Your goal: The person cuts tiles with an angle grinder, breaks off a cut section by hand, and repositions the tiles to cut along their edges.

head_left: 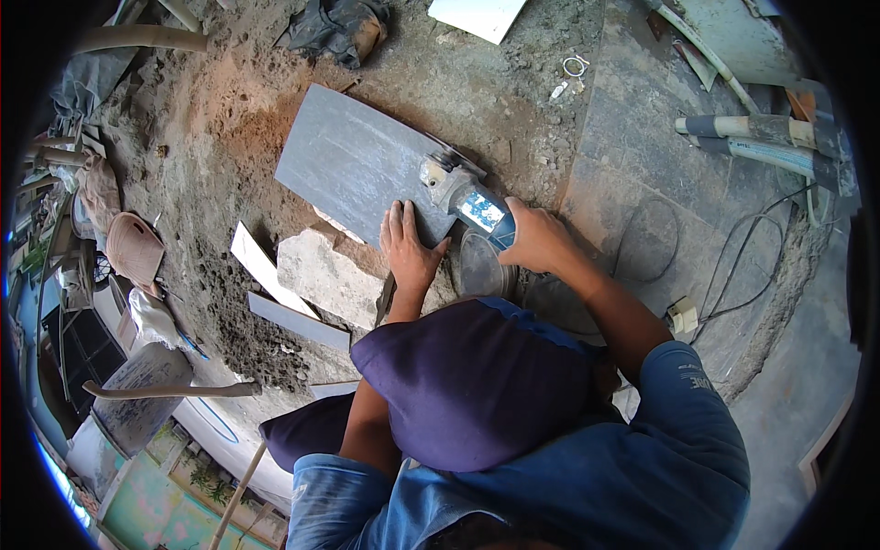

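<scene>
My right hand (541, 240) is wrapped round the blue body of an angle grinder (478, 209). The grinder's metal head and disc guard lie at the right edge of a grey rectangular tile (344, 151); how deep the disc sits cannot be made out. My left hand (410, 246) rests flat on the tile's near edge, fingers stretched out and holding nothing. Beneath the tile's near side shows a broken pale block (332, 275). A round, lidded container (484, 266) stands just below the grinder, partly hidden by my right hand.
Narrow tile offcuts (298, 319) lie left of the block. A cable (775, 220) loops over the paving at right, near a pale plug or socket (682, 314). Pipes (752, 131) lie at upper right. A wooden handle (174, 390) and a crumpled dark bag (339, 29) are farther off.
</scene>
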Motion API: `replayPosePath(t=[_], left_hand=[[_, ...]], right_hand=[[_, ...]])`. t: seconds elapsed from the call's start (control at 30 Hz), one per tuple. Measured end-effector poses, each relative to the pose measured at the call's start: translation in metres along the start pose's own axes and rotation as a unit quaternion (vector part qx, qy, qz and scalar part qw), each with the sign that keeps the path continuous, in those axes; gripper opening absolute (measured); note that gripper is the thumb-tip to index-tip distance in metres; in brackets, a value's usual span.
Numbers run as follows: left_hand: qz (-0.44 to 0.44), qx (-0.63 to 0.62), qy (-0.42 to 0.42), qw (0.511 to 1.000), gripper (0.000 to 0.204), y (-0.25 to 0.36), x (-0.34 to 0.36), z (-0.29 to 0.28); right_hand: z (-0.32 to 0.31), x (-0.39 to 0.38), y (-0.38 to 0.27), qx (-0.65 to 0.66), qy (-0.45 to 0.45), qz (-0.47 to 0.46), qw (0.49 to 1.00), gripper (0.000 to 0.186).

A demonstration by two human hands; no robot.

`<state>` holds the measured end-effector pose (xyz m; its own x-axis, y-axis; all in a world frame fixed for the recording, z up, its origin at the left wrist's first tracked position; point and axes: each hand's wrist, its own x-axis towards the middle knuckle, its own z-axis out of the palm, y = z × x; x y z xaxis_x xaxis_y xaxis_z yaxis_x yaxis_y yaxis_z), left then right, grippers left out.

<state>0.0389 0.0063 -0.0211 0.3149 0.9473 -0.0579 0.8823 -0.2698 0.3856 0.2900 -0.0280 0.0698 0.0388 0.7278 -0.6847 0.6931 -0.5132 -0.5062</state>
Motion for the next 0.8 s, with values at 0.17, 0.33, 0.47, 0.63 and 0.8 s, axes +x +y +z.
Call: replayPosePath(t=[0.17, 0.33, 0.47, 0.63, 0.8], left_hand=[[0.002, 0.000, 0.001, 1.000, 0.106, -0.001, 0.000, 0.001], [-0.013, -0.013, -0.008, 1.000, 0.104, -0.001, -0.001, 0.002], [-0.012, -0.016, -0.009, 1.000, 0.105, -0.001, 0.000, 0.002], [-0.010, -0.016, -0.008, 1.000, 0.105, -0.003, 0.000, 0.001], [-0.016, -0.017, -0.013, 1.000, 0.104, -0.003, -0.001, 0.002]], right_hand=[[0.002, -0.002, 0.007, 0.005, -0.006, -0.002, 1.000, 0.094], [0.001, -0.008, 0.009, -0.001, -0.007, 0.005, 1.000, 0.093], [-0.002, -0.014, 0.008, -0.001, -0.005, 0.005, 1.000, 0.077], [0.002, -0.016, 0.011, -0.009, 0.000, 0.004, 1.000, 0.075], [-0.001, -0.020, 0.012, -0.006, -0.011, 0.016, 1.000, 0.074]])
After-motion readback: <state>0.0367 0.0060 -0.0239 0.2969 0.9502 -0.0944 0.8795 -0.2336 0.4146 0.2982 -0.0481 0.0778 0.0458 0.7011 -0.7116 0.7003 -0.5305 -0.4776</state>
